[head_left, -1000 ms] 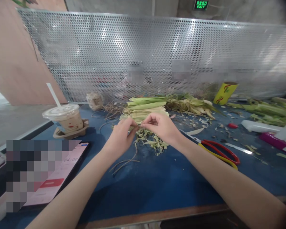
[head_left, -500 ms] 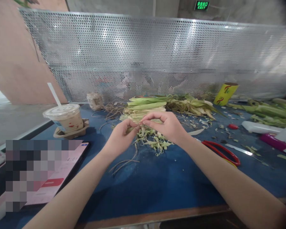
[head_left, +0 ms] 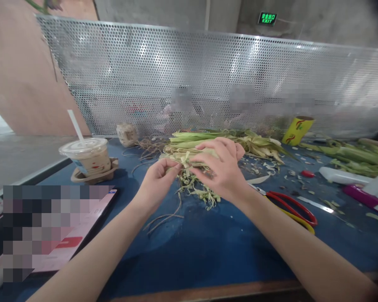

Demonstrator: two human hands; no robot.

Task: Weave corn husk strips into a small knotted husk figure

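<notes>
In the head view, we see the small pale husk piece (head_left: pixel 185 159) between the two hands, above the curled shreds (head_left: pixel 206 196) and in front of the stack of long husks (head_left: pixel 192 137). The left hand (head_left: pixel 157 180) has its thumb and forefinger pinched together at the piece's edge, and we judge that it holds it. The right hand (head_left: pixel 225 170) is loosely spread, thumb and forefinger apart just beside the piece; we cannot tell if a fingertip touches it.

We expect the piece to be very light and rather soft, not slippery if dry, but easy to split along its fibres. So we would take hold at its thicker middle, with fingertips only and a gentle pressure, because the thin ends may tear or slip out.
</notes>
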